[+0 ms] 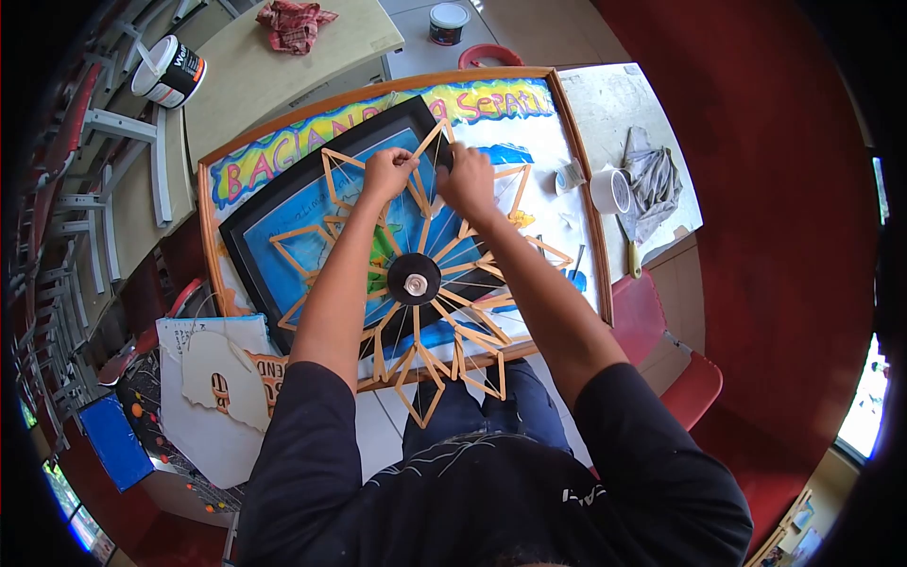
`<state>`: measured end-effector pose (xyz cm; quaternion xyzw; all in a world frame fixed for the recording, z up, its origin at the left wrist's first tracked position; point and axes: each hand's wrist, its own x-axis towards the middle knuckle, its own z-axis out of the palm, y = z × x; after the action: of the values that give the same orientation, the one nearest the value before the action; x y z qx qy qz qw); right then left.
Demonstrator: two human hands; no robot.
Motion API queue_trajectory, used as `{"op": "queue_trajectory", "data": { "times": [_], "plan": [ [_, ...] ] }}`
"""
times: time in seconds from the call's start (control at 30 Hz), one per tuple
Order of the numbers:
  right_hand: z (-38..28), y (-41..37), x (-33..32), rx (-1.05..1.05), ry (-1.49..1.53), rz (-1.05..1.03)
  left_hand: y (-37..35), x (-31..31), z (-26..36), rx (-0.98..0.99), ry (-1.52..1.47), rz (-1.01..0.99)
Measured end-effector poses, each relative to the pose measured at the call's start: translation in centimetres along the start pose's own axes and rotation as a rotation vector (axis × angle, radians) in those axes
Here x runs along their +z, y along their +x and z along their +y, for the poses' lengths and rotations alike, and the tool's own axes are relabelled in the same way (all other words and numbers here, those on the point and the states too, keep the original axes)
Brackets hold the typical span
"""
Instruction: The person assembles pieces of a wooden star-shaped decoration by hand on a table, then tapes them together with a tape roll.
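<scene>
A star-shaped craft of thin wooden sticks (424,227) and pale strings spreads over the framed boards, with a black disc (403,267) at its middle. A small silvery round piece (416,283) sits on the disc. At the craft's far points, my left hand (387,174) has its fingers pinched together beside a stick; what lies in the pinch is too small to make out. My right hand (467,181) is close by on the other side of the top point, fingers closed and a little blurred, their contents hidden. Beneath lies a black-framed blue picture (283,219).
A wood-framed board (602,274) with painted lettering supports everything. At right are a white cup (609,192), grey cloth (652,175) and red chair (694,383). Paint tubs (170,72) and a red cloth (293,25) are at the back; cardboard signs (213,378) lean at left.
</scene>
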<state>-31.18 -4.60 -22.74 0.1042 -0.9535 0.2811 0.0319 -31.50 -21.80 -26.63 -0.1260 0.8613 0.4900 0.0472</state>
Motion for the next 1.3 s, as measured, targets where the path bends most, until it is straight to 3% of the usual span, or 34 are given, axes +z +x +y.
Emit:
{"op": "queue_trajectory", "data": {
  "times": [0.03, 0.1, 0.23, 0.47, 1.07, 1.17, 1.3],
  "plan": [
    [0.5, 1.7, 0.5, 0.076, -0.003, 0.044, -0.2, 0.0, 0.2, 0.010, 0.027, 0.012],
    [1.3, 4.2, 0.8, 0.233, 0.033, -0.080, -0.2, 0.0, 0.4, 0.017, 0.052, 0.018],
    [2.2, 5.9, 1.2, 0.363, 0.160, -0.200, -0.1, 0.0, 0.3, 0.000, 0.048, 0.009],
    [3.1, 4.9, 1.7, 0.386, 0.277, -0.159, 0.0, 0.1, -0.1, 0.005, 0.043, 0.012],
    [2.9, 4.3, 1.8, 0.276, 0.294, -0.138, -0.2, 0.0, 0.0, -0.006, 0.039, -0.030],
    [2.5, 3.8, 1.4, 0.281, 0.252, -0.053, 0.1, 0.1, -0.3, -0.002, 0.033, -0.030],
    [2.3, 1.7, 0.0, 0.086, 0.193, 0.089, 0.3, 0.2, -0.7, 0.049, 0.068, -0.025]
  ]
}}
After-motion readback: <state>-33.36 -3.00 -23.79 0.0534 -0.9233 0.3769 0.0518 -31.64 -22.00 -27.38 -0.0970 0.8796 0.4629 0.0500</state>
